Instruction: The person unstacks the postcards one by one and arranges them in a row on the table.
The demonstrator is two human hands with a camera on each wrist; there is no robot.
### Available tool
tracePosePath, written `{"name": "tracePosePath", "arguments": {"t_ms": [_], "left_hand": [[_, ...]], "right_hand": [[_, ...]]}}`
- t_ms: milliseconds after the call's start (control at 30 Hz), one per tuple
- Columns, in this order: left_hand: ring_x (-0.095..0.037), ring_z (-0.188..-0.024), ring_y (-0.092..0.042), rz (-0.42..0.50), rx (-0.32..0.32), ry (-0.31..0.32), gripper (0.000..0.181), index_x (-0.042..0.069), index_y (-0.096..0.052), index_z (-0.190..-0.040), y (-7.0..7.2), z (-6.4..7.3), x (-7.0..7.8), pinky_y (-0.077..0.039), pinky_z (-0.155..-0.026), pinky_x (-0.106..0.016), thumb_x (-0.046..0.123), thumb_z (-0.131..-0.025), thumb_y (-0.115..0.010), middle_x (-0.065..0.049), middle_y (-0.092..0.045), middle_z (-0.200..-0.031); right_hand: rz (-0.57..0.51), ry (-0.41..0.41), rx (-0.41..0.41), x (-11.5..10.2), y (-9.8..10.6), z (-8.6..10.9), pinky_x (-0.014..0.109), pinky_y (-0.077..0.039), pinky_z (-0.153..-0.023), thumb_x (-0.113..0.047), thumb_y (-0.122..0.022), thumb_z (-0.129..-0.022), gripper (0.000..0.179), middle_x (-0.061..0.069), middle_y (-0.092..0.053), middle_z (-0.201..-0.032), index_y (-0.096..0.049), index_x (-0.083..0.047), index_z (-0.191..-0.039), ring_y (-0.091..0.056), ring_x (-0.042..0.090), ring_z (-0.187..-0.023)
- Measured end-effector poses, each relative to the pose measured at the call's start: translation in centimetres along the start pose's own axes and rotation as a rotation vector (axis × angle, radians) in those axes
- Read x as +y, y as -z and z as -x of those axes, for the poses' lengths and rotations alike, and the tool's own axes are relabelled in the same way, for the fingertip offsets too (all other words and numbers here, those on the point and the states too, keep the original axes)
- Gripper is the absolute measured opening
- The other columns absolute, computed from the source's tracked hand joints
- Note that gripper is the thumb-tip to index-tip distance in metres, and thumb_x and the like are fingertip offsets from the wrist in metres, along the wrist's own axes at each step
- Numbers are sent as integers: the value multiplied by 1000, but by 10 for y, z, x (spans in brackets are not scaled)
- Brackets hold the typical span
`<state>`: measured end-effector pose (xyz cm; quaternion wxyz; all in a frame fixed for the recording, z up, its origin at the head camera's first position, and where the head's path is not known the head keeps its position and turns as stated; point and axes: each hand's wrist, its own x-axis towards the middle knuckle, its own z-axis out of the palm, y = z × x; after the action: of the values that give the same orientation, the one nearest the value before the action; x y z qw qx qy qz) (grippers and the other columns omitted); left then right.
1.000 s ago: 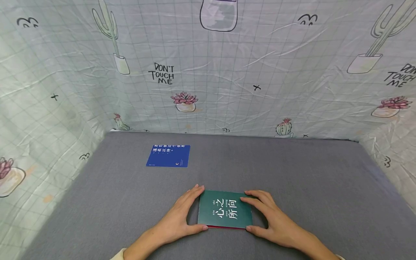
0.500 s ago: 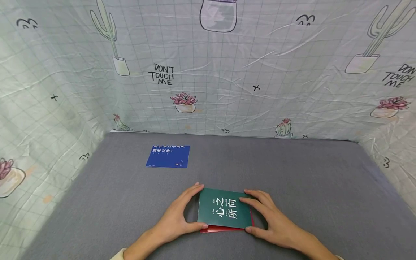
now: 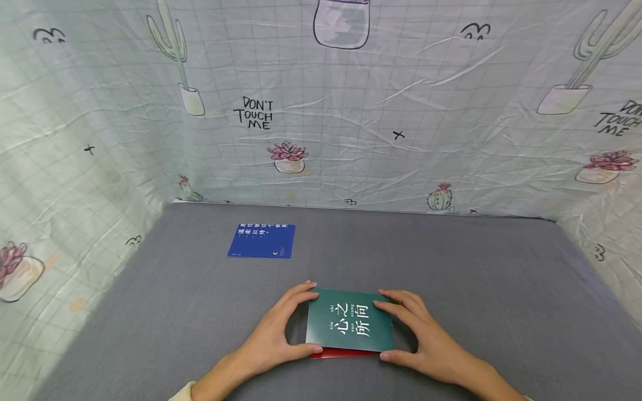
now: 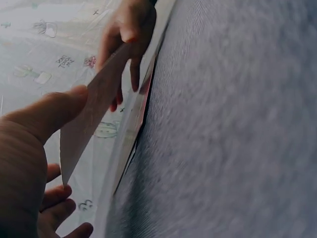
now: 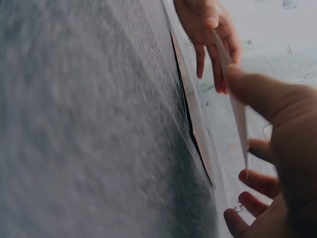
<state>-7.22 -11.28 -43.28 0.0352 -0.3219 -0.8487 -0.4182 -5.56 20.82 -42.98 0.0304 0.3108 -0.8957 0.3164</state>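
A green card [image 3: 323, 317] with white Chinese characters is held level between both hands at the front middle. The left hand [image 3: 275, 334] grips its left edge, thumb at the near corner and fingers at the far one. At the right edge, the right hand [image 3: 426, 340] holds it the same way. Both wrist views show a gap between this card's pale underside [image 4: 94, 119] and the table. Below it lies a red card [image 3: 346, 353], mostly hidden; only a near strip shows in the head view.
A blue card [image 3: 262, 245] with white characters lies farther back on the left of the grey table [image 3: 451, 267]. Patterned cloth [image 3: 341, 111] rises along the table's back and both sides.
The green card has come up off the red card, which now shows more along the near edge. Both hands have kept hold of it, rising slightly.
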Motion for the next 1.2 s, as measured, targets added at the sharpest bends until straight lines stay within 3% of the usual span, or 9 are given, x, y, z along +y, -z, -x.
{"name": "tracePosePath", "arguments": {"t_ms": [233, 500, 733, 1000, 1200], "left_hand": [[-17, -138, -30, -46, -7, -12, 66, 22, -50, -129, 7, -4, 5, -37, -104, -47, 49, -75, -78, 2, -35, -149], [-21, -138, -31, -132, 25, -81, 65, 18, -53, -123, 23, -22, 2, -37, -102, -53, 48, -72, -80, 6, -38, -147], [-22, -140, -28, -187, 1, -94, 67, 17, -53, -125, 38, -42, -8, -30, -105, -56, 49, -73, -78, 2, -41, -146], [-25, -140, -28, -266, 8, -135, 67, 17, -58, -127, 52, -64, -21, -28, -105, -58, 49, -71, -79, -5, -46, -143], [-26, -141, -26, -292, 2, -118, 66, 19, -58, -129, 58, -75, -29, -27, -104, -61, 48, -73, -76, -4, -45, -143]], "right_hand": [[0, 50, 11, -1, 13, -8, 40, -36, -99, -47, -75, -79, 73, 0, -33, -148, -44, -25, -142, -23, 19, -134], [6, 75, 32, 1, 21, -26, 50, -42, -94, -42, -78, -78, 72, 0, -34, -148, -47, -23, -141, -23, 20, -134], [0, 58, 50, 6, 26, -46, 48, -48, -89, -44, -76, -78, 72, 1, -34, -148, -47, -23, -141, -23, 21, -133], [-23, 73, 78, 14, 30, -67, 54, -43, -92, -40, -77, -79, 70, 4, -35, -148, -48, -20, -140, -22, 23, -135], [-25, 61, 80, 20, 31, -81, 53, -42, -94, -39, -78, -78, 72, 2, -34, -148, -49, -20, -140, -21, 22, -135]]}}
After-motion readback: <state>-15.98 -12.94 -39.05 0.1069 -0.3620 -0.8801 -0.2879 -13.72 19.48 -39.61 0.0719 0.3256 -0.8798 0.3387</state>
